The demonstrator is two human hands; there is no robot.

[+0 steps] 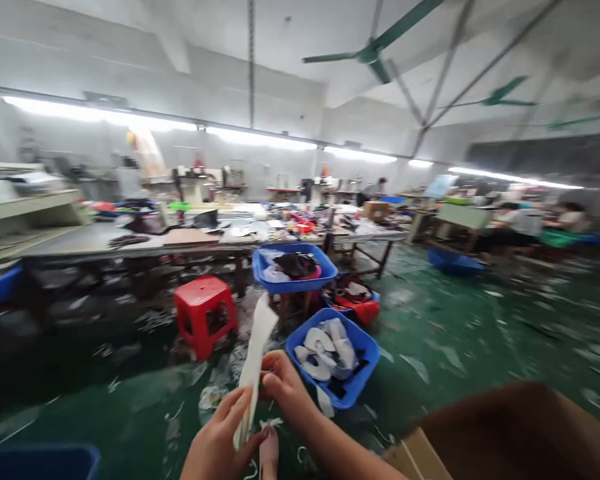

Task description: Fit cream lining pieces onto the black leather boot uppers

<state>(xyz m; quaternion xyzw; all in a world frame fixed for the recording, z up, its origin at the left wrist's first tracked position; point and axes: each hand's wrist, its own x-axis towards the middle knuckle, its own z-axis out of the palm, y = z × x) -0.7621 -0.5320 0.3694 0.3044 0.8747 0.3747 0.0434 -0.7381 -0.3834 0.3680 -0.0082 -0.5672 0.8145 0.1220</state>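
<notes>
In front of me a long white piece of flat material [257, 340], apparently several thin layers, stands almost upright. My left hand [220, 433] pinches its lower part between thumb and fingers. My right hand [287, 387] is closed at the right edge of the piece, its fingers curled. A bit of red shows by those fingers; what it belongs to is hidden. Just beyond my right hand, a blue basin [367, 370] on the floor holds white curved cut pieces [320, 343] and dark scraps.
A red plastic stool [205, 307] stands left of the basins. Another blue basin [260, 283] sits raised before a long cluttered worktable [90, 243]. An open cardboard box [480, 433] is close at my right. Scraps litter the green floor [430, 320]. People sit working far right.
</notes>
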